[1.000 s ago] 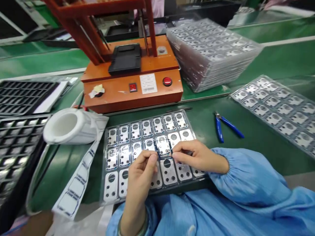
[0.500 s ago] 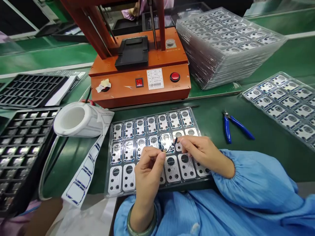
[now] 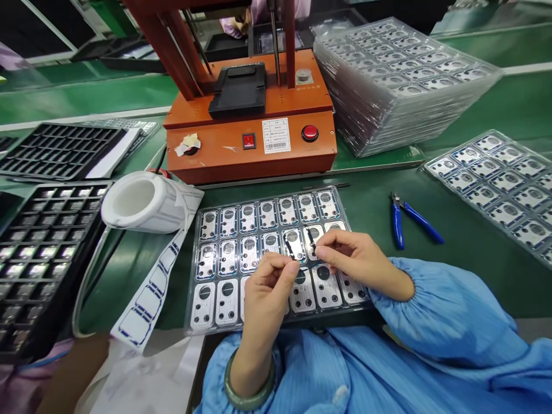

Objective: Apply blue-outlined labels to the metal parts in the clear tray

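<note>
A clear blister tray point(image 3: 332, 198) of small metal plates lies on the green bench in front of me. Both hands hover over its middle row. My left hand point(image 3: 267, 287) pinches one corner of a thin dark-edged adhesive frame point(image 3: 301, 246). My right hand point(image 3: 356, 259) pinches the opposite corner. The frame is stretched between the fingertips, just above a plate in the tray. Blue sleeves cover both forearms, and a green bangle sits on my left wrist.
An orange press point(image 3: 254, 135) with a red button stands behind the tray. A white label roll point(image 3: 138, 201) with trailing backing strip lies left. Black trays point(image 3: 38, 241) are far left, blue cutters point(image 3: 407, 221) right, stacked clear trays point(image 3: 401, 75) behind and another tray point(image 3: 500, 184) far right.
Both hands have kept hold of the frame and shifted it slightly toward the far side of the tray. The camera view has drifted, so everything sits a little further right.
</note>
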`<state>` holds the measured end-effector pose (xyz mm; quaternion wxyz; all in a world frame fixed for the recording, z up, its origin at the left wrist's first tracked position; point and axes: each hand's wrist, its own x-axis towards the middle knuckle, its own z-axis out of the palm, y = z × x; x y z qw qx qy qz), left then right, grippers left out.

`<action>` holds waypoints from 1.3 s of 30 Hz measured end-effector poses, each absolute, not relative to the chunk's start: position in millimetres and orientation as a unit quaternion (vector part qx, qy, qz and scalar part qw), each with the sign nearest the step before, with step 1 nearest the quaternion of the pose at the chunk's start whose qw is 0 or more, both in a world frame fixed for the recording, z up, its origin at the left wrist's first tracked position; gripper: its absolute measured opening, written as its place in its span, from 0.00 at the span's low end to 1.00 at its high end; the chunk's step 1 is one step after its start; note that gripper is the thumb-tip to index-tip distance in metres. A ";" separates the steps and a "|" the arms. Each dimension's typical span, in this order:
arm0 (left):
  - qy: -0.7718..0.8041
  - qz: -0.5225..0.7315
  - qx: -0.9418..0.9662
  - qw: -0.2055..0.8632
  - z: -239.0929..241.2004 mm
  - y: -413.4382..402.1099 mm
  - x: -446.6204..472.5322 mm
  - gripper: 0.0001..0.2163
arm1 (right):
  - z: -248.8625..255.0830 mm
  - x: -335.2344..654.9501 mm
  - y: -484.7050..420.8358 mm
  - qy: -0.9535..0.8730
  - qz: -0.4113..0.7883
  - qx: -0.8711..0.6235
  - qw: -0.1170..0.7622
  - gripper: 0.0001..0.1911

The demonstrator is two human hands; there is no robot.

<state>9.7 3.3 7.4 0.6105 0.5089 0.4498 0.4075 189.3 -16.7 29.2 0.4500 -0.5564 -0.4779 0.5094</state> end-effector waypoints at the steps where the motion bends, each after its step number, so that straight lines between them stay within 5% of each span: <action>1: 0.451 0.397 0.516 0.610 9.2 4.1 10.1 0.06 | 29.5 189.9 -17.4 -0.474 0.515 -0.558 0.447 0.09; 14: 0.485 0.261 0.742 0.382 9.6 20.3 37.0 0.04 | 12.0 196.3 -33.9 -0.549 0.307 -0.685 0.368 0.06; 39: 0.504 0.236 0.743 0.372 8.3 18.9 39.5 0.05 | 14.7 195.6 -26.8 -0.538 0.323 -0.704 0.332 0.07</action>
